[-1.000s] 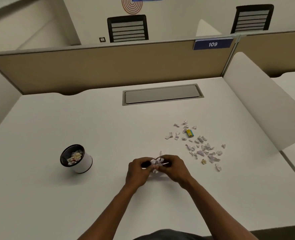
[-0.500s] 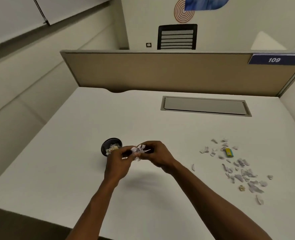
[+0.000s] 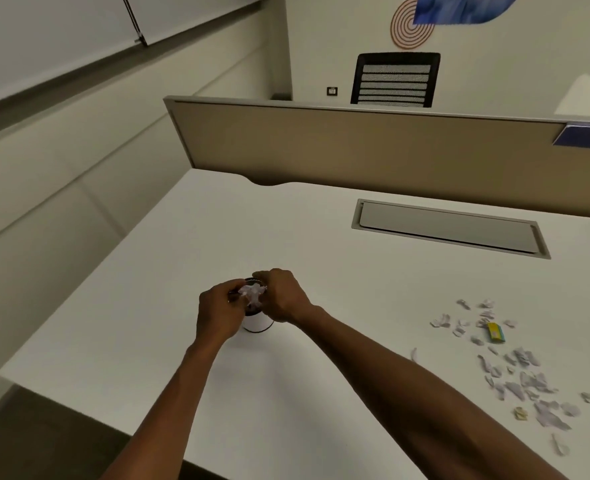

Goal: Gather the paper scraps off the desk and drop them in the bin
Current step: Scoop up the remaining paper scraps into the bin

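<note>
Now directly over the bin (image 3: 257,323) — a second ago short of it — left hand (image 3: 219,311) and right hand (image 3: 283,296) pinch a scrap bundle (image 3: 252,294), release seemingly next — loose scraps (image 3: 515,372) remain rightward on the surface (image 3: 321,237).

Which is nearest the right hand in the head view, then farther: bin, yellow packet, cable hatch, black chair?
1. bin, directly under the right hand.
2. yellow packet, to its right among the scraps.
3. cable hatch, set in the desk behind.
4. black chair, beyond the partition.

white scraps (image 3: 515,382) on a white desk (image 3: 321,237) — one yellow piece (image 3: 495,331) — white bin (image 3: 257,322), black rim.
</note>
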`<state>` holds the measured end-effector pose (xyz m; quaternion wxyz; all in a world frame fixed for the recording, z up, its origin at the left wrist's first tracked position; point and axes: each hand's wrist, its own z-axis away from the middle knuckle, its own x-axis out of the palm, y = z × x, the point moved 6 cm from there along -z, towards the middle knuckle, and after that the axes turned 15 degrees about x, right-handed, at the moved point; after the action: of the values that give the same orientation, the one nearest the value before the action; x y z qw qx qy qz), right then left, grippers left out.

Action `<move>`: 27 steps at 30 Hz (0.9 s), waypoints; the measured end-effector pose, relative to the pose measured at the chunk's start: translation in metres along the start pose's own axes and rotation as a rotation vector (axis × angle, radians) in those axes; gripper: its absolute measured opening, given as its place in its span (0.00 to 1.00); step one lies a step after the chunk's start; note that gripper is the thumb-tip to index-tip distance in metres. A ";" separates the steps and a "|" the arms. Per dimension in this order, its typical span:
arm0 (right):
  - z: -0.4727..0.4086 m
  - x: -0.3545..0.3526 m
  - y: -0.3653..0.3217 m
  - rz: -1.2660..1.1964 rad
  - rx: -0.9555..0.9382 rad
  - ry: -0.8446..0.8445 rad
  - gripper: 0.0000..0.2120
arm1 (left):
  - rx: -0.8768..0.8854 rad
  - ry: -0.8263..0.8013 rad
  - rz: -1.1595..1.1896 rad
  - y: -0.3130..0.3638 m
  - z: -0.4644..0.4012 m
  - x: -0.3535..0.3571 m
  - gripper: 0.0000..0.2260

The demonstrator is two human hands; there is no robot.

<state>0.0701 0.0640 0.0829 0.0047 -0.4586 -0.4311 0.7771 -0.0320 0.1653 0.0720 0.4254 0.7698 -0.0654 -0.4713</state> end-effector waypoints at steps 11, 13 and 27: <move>0.033 -0.020 0.037 -0.229 -0.026 0.143 0.30 | 0.195 0.045 -0.132 0.017 0.015 0.012 0.20; 0.050 -0.028 0.066 -0.354 0.045 0.199 0.28 | 0.207 0.076 -0.117 0.017 0.018 0.013 0.19; 0.197 -0.050 0.279 0.036 0.583 0.467 0.32 | 0.536 -0.149 0.056 0.102 0.082 0.121 0.17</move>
<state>0.0657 -0.2625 -0.0289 0.2198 -0.6105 -0.1710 0.7414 0.0008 -0.0076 0.0481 0.2135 0.8159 -0.2404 -0.4806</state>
